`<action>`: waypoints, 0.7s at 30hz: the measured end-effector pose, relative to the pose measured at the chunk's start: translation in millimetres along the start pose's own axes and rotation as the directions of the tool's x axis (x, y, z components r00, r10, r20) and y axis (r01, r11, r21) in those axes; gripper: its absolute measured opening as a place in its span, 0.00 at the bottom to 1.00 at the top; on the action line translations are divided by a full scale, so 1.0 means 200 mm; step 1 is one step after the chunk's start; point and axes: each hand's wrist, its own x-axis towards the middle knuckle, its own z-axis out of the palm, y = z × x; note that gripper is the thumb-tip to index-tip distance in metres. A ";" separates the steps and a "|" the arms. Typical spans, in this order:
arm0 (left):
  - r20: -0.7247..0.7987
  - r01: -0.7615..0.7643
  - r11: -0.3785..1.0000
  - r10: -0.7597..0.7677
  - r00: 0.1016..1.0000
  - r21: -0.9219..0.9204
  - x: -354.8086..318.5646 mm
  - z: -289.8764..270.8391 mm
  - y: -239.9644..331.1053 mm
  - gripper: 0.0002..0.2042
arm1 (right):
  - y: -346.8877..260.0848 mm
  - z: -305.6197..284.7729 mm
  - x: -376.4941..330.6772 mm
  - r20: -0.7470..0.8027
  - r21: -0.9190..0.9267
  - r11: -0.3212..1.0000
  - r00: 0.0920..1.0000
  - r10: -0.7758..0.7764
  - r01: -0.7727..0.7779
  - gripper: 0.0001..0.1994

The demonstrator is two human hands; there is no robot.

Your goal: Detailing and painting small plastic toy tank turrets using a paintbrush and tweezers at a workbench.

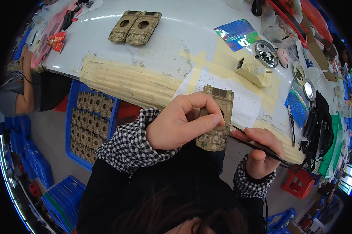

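A camouflage toy tank hull [213, 142] lies at the table's near edge, partly over a white paper sheet. My left hand [185, 123] reaches across it from the left, thumb and index finger pinched together beside its round opening. Whatever is between those fingertips is too small to make out. On the right, my right hand [263, 150] is closed around black tweezers [257, 146], whose thin tips point at the left fingertips. Two matching tank hulls, one [143, 28] touching the other [123, 26], sit side by side at the far left of the table.
Below the table's left edge, a blue crate [69, 132] holds several rows of hulls. To the right are a cream box [250, 73], a round metal dish [266, 54] of small dark parts, shiny film [237, 33] and a pen-like tool [291, 121]. A co-worker's arm [26, 84] shows far left.
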 end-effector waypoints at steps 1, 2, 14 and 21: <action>0.000 0.010 1.000 -0.010 1.000 0.011 0.00 0.00 0.00 0.05 | 0.00 0.00 0.00 -0.011 0.003 1.000 1.000 0.024 -0.024 0.25; 0.001 0.020 1.000 -0.020 1.000 0.023 0.00 0.00 0.01 0.05 | 0.00 0.00 0.00 -0.017 0.015 0.999 0.999 0.037 -0.036 0.26; 0.043 0.015 0.968 -0.004 0.999 -0.250 0.01 -0.01 0.04 0.19 | 0.01 -0.03 -0.02 -0.052 0.397 0.909 0.986 0.157 -0.124 0.21; 0.059 0.021 0.960 -0.005 0.998 -0.281 0.03 -0.02 0.06 0.26 | -0.03 -0.03 -0.01 0.028 0.228 0.973 0.999 0.030 -0.036 0.16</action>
